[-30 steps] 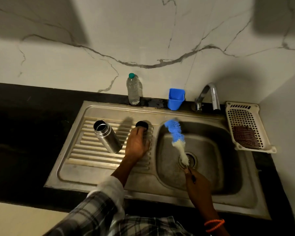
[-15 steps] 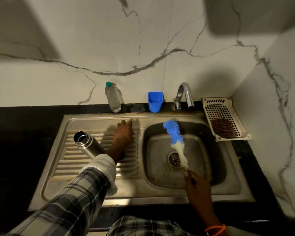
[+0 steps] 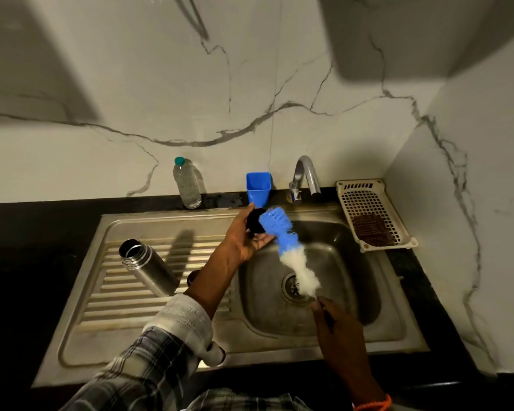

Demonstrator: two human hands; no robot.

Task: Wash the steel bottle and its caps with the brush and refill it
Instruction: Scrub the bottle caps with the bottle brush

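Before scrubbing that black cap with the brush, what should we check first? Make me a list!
1. Cap held firmly: ok. The left hand holds the black cap.
2. Brush gripped: ok. The right hand holds the brush by its handle.
3. Bristles reaching the cap: ok, the blue end lies against it.
4. Work is over the basin: ok, drips should fall inside.
5. Water running from the tap: cannot tell, no stream shows.
6. Steel bottle out of the way: ok, it stands open on the drainboard, though near the left forearm.
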